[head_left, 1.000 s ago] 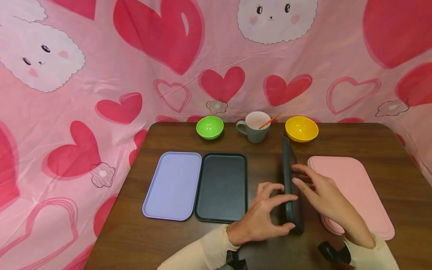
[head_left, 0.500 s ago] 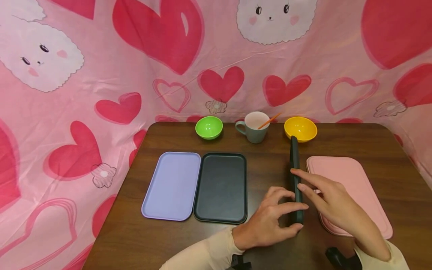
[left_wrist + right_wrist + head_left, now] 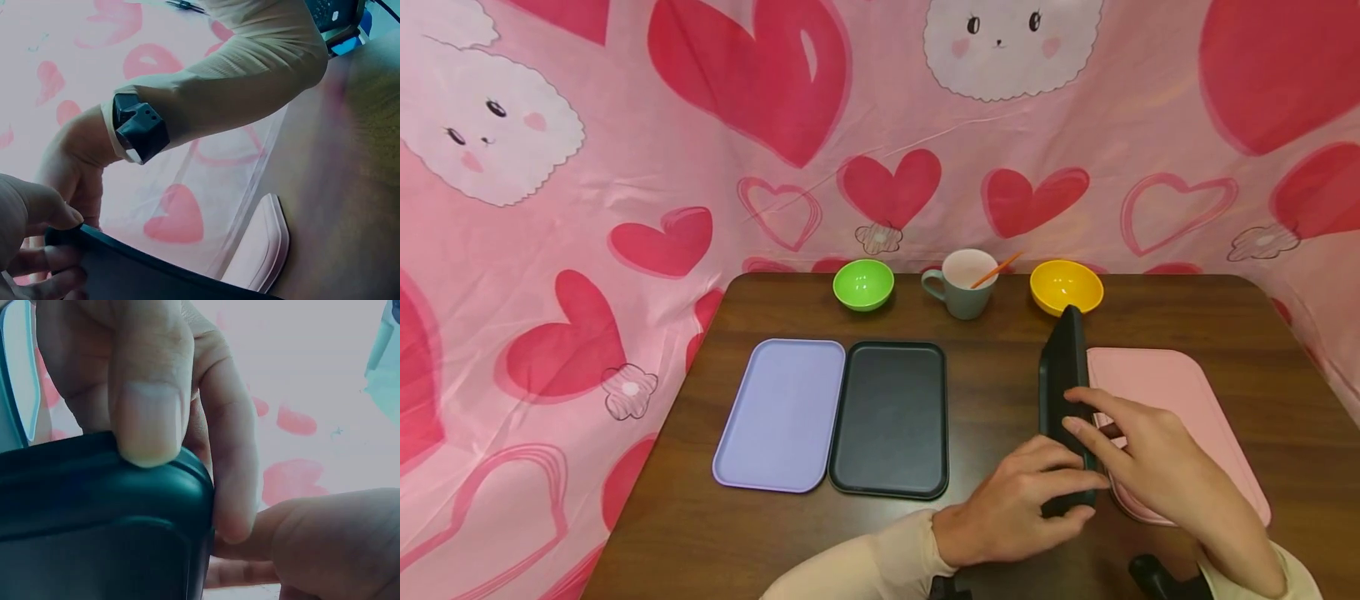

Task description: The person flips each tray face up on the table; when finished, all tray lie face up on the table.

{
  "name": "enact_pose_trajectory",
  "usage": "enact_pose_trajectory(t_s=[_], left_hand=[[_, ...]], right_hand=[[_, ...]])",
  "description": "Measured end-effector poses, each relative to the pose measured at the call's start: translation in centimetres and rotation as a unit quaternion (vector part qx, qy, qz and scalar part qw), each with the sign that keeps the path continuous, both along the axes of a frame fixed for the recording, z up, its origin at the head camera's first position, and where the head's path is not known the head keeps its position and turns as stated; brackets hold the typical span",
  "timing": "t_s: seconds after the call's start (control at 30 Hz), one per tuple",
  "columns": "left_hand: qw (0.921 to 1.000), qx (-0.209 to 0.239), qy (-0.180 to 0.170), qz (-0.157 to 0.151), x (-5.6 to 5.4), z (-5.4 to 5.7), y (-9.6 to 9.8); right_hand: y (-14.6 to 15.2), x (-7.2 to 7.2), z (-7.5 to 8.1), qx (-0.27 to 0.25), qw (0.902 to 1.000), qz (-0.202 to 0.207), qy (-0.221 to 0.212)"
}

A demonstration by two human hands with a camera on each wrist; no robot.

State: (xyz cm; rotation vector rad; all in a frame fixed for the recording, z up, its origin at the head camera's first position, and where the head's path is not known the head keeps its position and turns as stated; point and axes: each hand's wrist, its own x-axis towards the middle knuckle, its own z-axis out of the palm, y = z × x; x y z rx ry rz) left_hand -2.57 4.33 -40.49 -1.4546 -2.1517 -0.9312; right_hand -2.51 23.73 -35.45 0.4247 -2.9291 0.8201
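Observation:
Both hands hold a dark green rectangular tray on edge, its left face turned partly toward the head camera. My left hand grips its near end, thumb and fingers spread across the edge; the left wrist view shows the thumb on the rim of the tray. My right hand holds it from the right, thumb and forefinger at the upper edge, the other fingers partly hidden. In the right wrist view, fingertips press the rounded corner of the tray. A pink board-like piece lies just right of it, partly under the right hand.
A lilac tray and another dark tray lie side by side at left. Along the back stand a green bowl, a grey-green mug holding an orange stick, and a yellow bowl.
Both hands have shifted right with the upright tray, toward the pink piece. The tray has turned from showing its right face to showing its left face. The other tableware has not moved.

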Motion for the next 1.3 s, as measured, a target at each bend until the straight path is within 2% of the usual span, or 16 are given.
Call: enact_pose_trajectory(t_s=[0.13,0.37,0.47,0.6,0.73,0.77,0.87,0.97,1.07,1.13,1.3], left_hand=[[0.9996,-0.012,-0.013,-0.02,0.0,0.2,0.2],[0.9983,-0.049,-0.007,-0.032,-0.1,0.6,0.6],[0.9979,-0.058,-0.001,-0.031,0.0,0.6,0.6],[0.9984,-0.046,-0.009,-0.03,-0.1,0.2,0.1],[0.9985,-0.038,-0.039,-0.013,-0.6,-0.5,-1.0],[0.9974,-0.038,-0.061,-0.009,-0.8,-0.7,-1.3],[0.9907,-0.058,-0.12,0.023,-1.3,-1.6,-2.1],[0.9783,-0.087,-0.176,0.067,-1.7,-2.5,-2.9],[0.967,-0.116,-0.203,0.101,-2.0,-3.4,-3.5],[0.9605,-0.126,-0.222,0.111,-2.0,-3.8,-3.7],[0.9459,-0.14,-0.27,0.113,-2.2,-4.3,-4.0]], right_hand=[[0.2,0.2,-0.1,0.009,0.9995,-0.029,0.002],[0.5,0.4,-0.7,0.008,0.9953,-0.073,0.064],[0.7,0.4,-0.9,0.002,0.995,-0.086,0.052],[1.2,0.5,-1.1,-0.019,0.9951,-0.095,0.02],[1.7,0.5,-1.2,-0.036,0.9941,-0.102,0.006],[1.7,0.5,-1.2,-0.039,0.9938,-0.103,0.007],[2.0,0.4,-1.2,-0.05,0.993,-0.107,0.004],[2.4,0.4,-1.5,-0.062,0.9913,-0.116,-0.009],[2.8,0.3,-1.8,-0.07,0.9896,-0.125,-0.015],[3.0,0.3,-2.0,-0.081,0.988,-0.13,-0.019],[3.8,0.4,-2.7,-0.11,0.9825,-0.147,-0.033]])
